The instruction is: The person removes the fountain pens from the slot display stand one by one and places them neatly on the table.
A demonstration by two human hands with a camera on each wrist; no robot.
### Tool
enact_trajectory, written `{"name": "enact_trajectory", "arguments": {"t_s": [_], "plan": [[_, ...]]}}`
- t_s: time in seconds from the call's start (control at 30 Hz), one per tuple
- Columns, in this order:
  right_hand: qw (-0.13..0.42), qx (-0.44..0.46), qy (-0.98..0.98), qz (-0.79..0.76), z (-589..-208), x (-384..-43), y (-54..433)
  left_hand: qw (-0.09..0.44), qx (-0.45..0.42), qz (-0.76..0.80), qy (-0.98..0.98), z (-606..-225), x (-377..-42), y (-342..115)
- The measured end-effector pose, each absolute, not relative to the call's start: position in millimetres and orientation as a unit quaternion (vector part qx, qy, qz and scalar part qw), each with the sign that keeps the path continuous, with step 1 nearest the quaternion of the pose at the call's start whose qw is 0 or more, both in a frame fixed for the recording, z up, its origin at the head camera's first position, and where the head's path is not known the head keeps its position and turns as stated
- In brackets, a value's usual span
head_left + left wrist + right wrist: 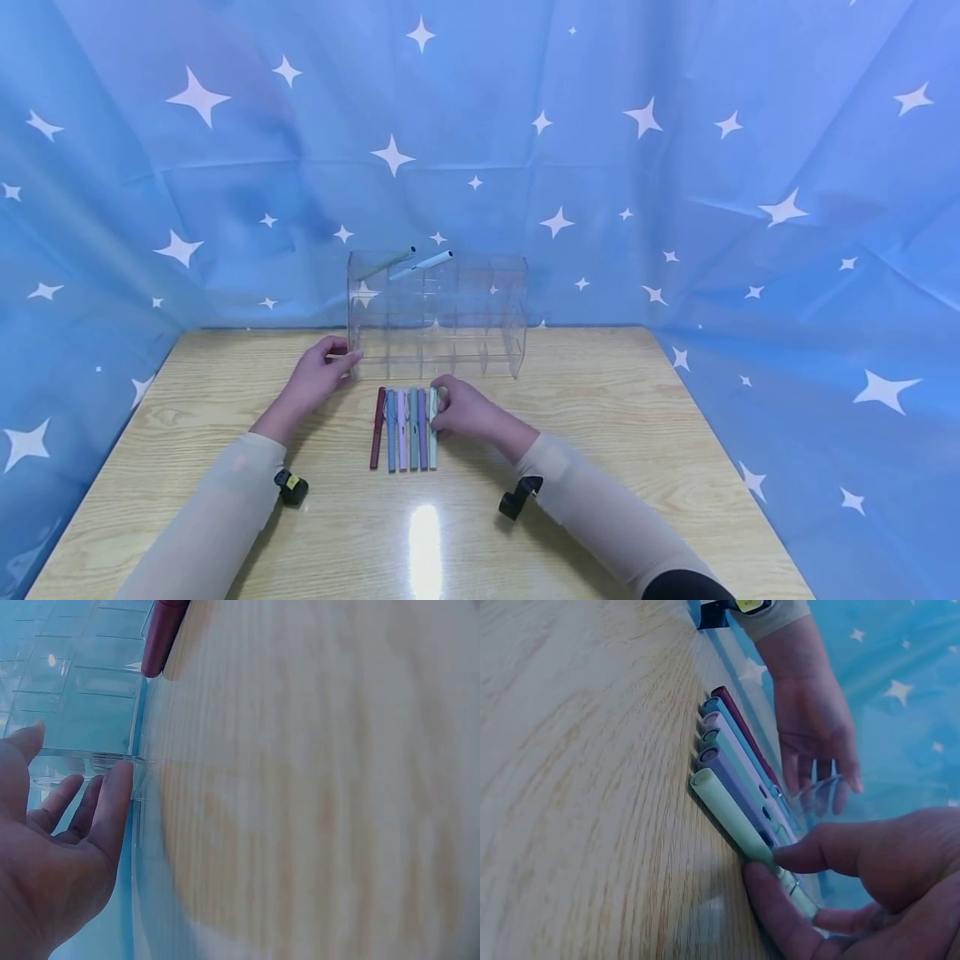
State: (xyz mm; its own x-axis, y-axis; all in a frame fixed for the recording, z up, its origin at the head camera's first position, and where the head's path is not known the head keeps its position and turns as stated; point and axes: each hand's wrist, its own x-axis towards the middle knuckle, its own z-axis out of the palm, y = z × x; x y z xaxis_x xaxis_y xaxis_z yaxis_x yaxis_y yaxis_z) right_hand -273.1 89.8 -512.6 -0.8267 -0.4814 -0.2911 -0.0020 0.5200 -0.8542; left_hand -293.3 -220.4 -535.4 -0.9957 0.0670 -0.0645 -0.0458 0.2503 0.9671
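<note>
Head view — right fingers (445, 384) pinch a pale-green pen (432, 452); left fingers (347, 362) grip the clear organizer (472, 346).

Room lies in front of the 6 pens (402, 433); behind, a transparent rack (438, 337) blocks the way.

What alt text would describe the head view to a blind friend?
A right hand pinches the pale green pen, rightmost of six pens lined up on a wood-grain table; the left hand touches a clear divided rack holding two more pens.
</note>
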Motion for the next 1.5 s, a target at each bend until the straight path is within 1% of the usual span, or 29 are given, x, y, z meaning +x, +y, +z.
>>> {"name": "enact_trajectory", "arguments": {"t_s": [0.23, 0.5, 0.63, 0.83, 1.03, 1.1, 1.23, 1.5], "plan": [[0.258, -0.135, 0.830, -0.475, -513.9, -272.4, 87.7, 0.044, 0.010, 0.615, 0.787, -536.0, -293.4, -220.5], [0.240, -0.146, 0.844, -0.457, -513.9, -273.0, 89.9, 0.046, 0.010, 0.613, 0.789, -535.8, -293.6, -219.8], [0.244, -0.143, 0.840, -0.463, -512.8, -273.3, 92.7, 0.048, 0.008, 0.613, 0.789, -534.9, -293.2, -220.1], [0.232, -0.142, 0.852, -0.448, -511.9, -273.9, 98.4, 0.050, 0.007, 0.616, 0.786, -532.2, -292.6, -219.3], [0.234, -0.136, 0.835, -0.480, -509.0, -274.3, 103.9, 0.050, 0.005, 0.620, 0.783, -531.8, -292.4, -219.0], [0.226, -0.135, 0.834, -0.485, -506.8, -274.4, 105.1, 0.049, 0.003, 0.620, 0.783, -532.4, -292.8, -219.1], [0.186, -0.138, 0.832, -0.504, -500.8, -277.8, 104.2, 0.051, -0.001, 0.621, 0.782, -534.4, -293.8, -219.5], [0.029, -0.138, 0.822, -0.552, -467.1, -297.6, 95.4, 0.054, -0.005, 0.626, 0.778, -536.0, -295.7, -218.7]]}}
